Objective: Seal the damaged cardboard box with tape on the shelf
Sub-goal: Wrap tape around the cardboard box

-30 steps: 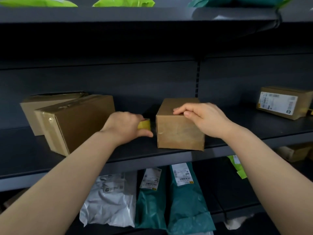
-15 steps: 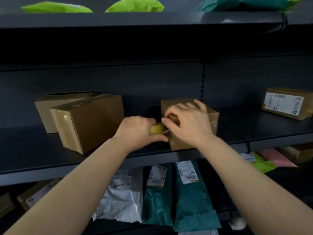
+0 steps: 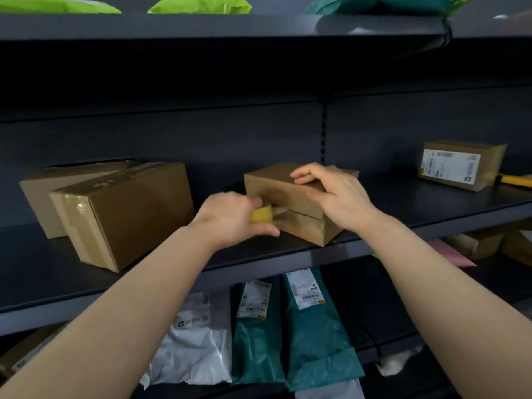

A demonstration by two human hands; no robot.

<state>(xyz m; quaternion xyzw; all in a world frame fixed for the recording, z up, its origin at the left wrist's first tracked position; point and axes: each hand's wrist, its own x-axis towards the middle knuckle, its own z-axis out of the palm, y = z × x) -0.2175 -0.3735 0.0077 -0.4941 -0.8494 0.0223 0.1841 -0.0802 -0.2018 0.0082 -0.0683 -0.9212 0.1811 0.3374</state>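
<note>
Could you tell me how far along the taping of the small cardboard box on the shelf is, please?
Done: the box sits on the shelf, seam facing out, steadied by the right hand on top. In hand: the left hand holds the yellow tape roll at the seam's left end, a short strip just started. Left: the rest of the seam looks untaped, so pulling, pressing and cutting remain.

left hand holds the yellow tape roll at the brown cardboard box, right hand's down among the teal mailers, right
No. The head view shows the right hand resting on top of the small brown cardboard box, not down below. The left hand does hold the yellow tape roll at it.
</note>
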